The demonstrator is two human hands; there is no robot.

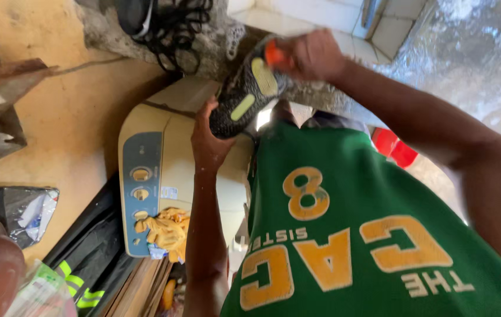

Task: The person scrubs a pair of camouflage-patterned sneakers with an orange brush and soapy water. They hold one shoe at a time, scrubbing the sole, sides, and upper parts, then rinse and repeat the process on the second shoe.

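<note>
below the camera, a green jersey (pixel 368 235) is filling the lower view, and a cream twin-tub washing machine (pixel 162 176) is standing beyond it with a yellow cloth (pixel 167 232) lying on its panel. above the machine, a black sneaker (pixel 244 97) is being held sole-up, its yellow-green tread patches showing. the left hand (pixel 209 138) is cupping the shoe's lower end, fingers wrapped on it. the right hand (pixel 312 56) is closing around a small orange tool (pixel 274 57) at the sole; keeping the shoe braced seems wise.
</note>
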